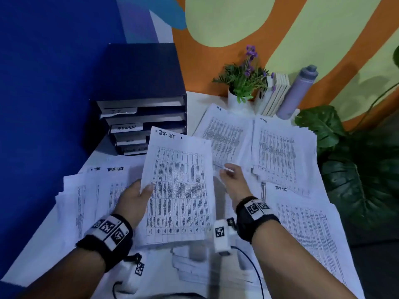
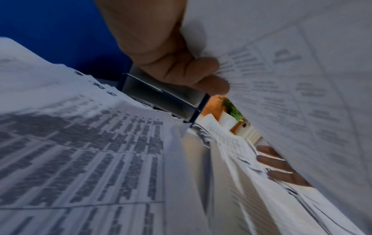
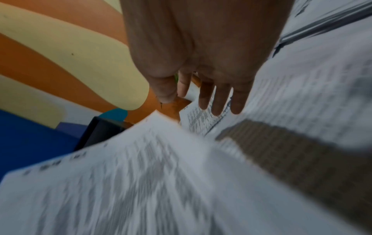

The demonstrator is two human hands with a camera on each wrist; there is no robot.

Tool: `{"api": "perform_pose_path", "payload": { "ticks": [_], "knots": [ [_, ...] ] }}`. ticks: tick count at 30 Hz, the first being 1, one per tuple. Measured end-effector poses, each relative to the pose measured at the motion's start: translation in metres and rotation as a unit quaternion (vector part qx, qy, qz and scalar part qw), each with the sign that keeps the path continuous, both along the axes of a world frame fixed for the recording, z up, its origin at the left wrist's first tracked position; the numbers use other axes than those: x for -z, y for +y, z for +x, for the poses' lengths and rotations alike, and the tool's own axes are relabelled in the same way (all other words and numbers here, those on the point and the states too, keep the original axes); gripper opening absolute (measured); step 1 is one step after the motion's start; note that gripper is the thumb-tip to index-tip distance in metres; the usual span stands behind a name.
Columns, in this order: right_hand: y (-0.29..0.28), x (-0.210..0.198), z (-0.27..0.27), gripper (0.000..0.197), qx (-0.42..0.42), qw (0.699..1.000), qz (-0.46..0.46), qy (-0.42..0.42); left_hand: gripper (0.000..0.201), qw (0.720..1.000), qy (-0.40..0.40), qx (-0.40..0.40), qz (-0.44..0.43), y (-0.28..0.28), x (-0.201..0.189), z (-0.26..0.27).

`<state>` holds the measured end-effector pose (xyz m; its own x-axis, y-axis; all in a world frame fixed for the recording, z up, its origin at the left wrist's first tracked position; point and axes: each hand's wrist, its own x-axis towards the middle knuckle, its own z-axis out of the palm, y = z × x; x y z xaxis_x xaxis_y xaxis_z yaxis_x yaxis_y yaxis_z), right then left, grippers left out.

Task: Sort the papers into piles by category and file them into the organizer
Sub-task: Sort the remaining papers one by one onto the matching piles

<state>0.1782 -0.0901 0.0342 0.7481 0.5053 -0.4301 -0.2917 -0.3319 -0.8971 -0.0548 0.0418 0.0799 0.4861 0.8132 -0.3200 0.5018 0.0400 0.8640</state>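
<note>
My left hand (image 1: 138,194) pinches the left edge of a printed sheet headed "TASK LIST" (image 1: 179,188), thumb on top, and holds it lifted over the desk. The left wrist view shows the thumb (image 2: 203,76) pressed on that sheet (image 2: 302,79). My right hand (image 1: 230,175) hovers open just right of the sheet, fingers (image 3: 217,98) straight and holding nothing. The dark blue tray organizer (image 1: 142,100) with labelled shelves, one marked "ADMIN", stands at the back left. Paper piles lie around: a task-list pile (image 1: 101,190) at left, two piles (image 1: 226,130) (image 1: 280,147) at the back, another (image 1: 306,229) at right.
A potted plant with purple flowers (image 1: 244,83), a row of books (image 1: 276,93) and a grey bottle (image 1: 300,91) stand along the back wall. Large green leaves (image 1: 356,169) crowd the desk's right side. More sheets (image 1: 194,266) lie near the front edge.
</note>
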Motion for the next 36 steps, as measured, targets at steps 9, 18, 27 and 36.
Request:
{"api": "perform_pose_path", "payload": {
  "ticks": [9, 18, 27, 36],
  "knots": [
    [-0.100, 0.012, 0.019, 0.035, 0.087, 0.971, -0.159, -0.157, 0.050, 0.971, 0.055, 0.231, 0.009, -0.056, 0.032, 0.047],
    [-0.232, 0.007, 0.080, 0.031, 0.075, 0.875, -0.428, -0.215, 0.084, 0.829, 0.274, 0.457, 0.169, -0.103, 0.082, 0.067],
    [-0.224, 0.036, 0.041, 0.051, -0.122, 0.846, -0.433, -0.288, 0.088, 0.784, 0.333, 0.495, 0.175, -0.124, 0.100, 0.065],
    [-0.209, 0.050, 0.027, 0.063, -0.201, 0.843, -0.436, -0.241, 0.086, 0.785, 0.333, 0.500, 0.150, -0.132, 0.094, 0.053]
  ]
}}
